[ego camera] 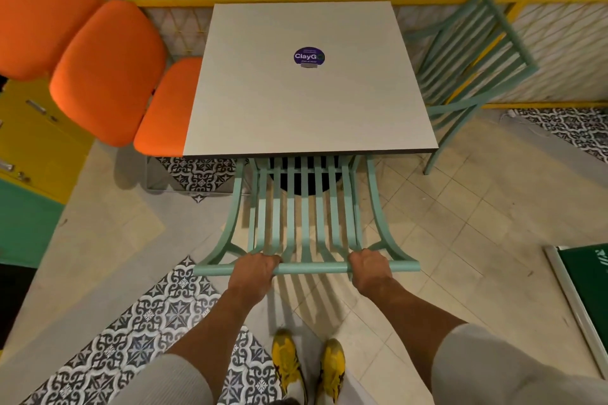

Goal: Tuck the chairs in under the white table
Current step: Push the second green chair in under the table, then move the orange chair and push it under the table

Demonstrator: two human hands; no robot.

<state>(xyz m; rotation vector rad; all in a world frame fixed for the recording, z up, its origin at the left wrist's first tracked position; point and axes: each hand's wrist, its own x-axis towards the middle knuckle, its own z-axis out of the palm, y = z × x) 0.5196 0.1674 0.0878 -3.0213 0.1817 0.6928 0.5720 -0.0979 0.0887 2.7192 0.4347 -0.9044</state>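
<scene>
On the top rail of the near chair, the fingers of the left hand and the right hand are curled tight around the bar — a wide two-handed grip, probably to push it straight. Its seat is already under the white table. A second chair stands at the right side, angled and not tucked. No containers are visible.

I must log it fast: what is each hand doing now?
Left hand: closed on the top rail of the near green chair.
Right hand: closed on the same rail.
</scene>
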